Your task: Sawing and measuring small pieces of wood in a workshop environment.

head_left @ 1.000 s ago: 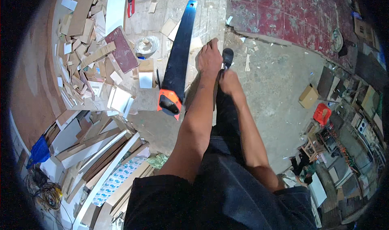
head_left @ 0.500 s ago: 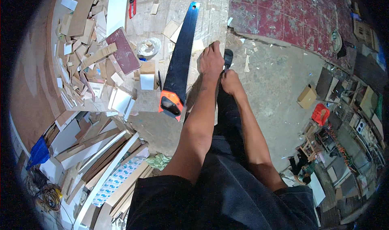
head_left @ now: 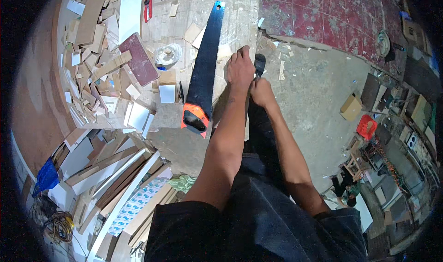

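Note:
My left hand (head_left: 241, 69) rests at the right edge of the wooden worktable (head_left: 184, 26), knuckles up and fingers bent downward; whatever lies beneath them is hidden. Just right of it, past the edge, my right hand (head_left: 262, 93) is closed in a fist. A small shiny bit shows above that fist, but what it grips cannot be made out. A dark shoe (head_left: 260, 63) is visible beyond the right hand. Left of my left forearm lies a handsaw (head_left: 205, 61) with a dark blade and an orange and black handle (head_left: 195, 119), its tip pointing away.
Wood offcuts (head_left: 92, 73) are heaped on the table's left, near a maroon board (head_left: 138, 59), a clear round container (head_left: 168, 54) and a red cutter (head_left: 147, 3). Boards (head_left: 115, 179) are stacked at lower left. A cardboard box (head_left: 351, 106), a red basket (head_left: 366, 126) and another person (head_left: 346, 188) are at right.
My right hand has shifted very slightly up and to the left, nearer my left wrist. My left hand and the handsaw stay almost in place.

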Action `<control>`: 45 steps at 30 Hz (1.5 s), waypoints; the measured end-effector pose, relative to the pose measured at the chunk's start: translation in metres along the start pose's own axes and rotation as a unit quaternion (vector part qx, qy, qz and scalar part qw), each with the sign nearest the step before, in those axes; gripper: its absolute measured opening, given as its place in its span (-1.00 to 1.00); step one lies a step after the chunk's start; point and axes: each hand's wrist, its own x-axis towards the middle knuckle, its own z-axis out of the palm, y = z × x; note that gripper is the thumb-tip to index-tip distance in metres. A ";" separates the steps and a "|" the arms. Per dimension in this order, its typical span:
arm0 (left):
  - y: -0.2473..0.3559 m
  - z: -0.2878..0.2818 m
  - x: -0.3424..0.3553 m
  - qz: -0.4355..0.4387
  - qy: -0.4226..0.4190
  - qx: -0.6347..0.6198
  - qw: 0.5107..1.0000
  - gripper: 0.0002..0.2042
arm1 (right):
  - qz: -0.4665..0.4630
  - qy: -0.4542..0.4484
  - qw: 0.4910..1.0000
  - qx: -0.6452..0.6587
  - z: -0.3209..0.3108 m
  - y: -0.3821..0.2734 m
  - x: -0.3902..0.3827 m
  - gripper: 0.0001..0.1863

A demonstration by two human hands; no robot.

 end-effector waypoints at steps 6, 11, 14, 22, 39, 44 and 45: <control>-0.006 0.001 -0.006 0.000 0.018 0.008 1.000 -0.69 | -0.014 0.011 1.000 0.001 0.001 0.004 -0.032 -0.76; -0.011 0.005 0.000 0.005 0.045 0.014 0.999 -0.70 | -0.033 0.039 0.999 -0.001 0.010 0.000 -0.043 -0.74; -0.004 0.007 -0.004 0.023 0.061 0.006 0.998 -0.72 | -0.012 0.016 1.000 0.005 0.003 0.012 -0.028 -0.75; -0.008 0.008 -0.008 0.019 0.054 0.001 0.998 -0.72 | 0.000 0.013 1.000 0.019 -0.002 -0.015 -0.044 -0.74; -0.003 0.001 -0.004 -0.010 -0.006 0.012 1.000 -0.70 | 0.023 0.060 0.995 -0.071 -0.020 -0.018 -0.061 -0.58; -0.009 0.004 -0.004 -0.009 0.020 0.001 1.000 -0.70 | -0.051 0.037 0.995 -0.075 -0.015 -0.014 -0.060 -0.35; -0.010 0.005 -0.003 -0.016 0.027 0.002 0.999 -0.70 | -0.060 0.034 0.995 -0.078 -0.013 -0.013 -0.059 -0.35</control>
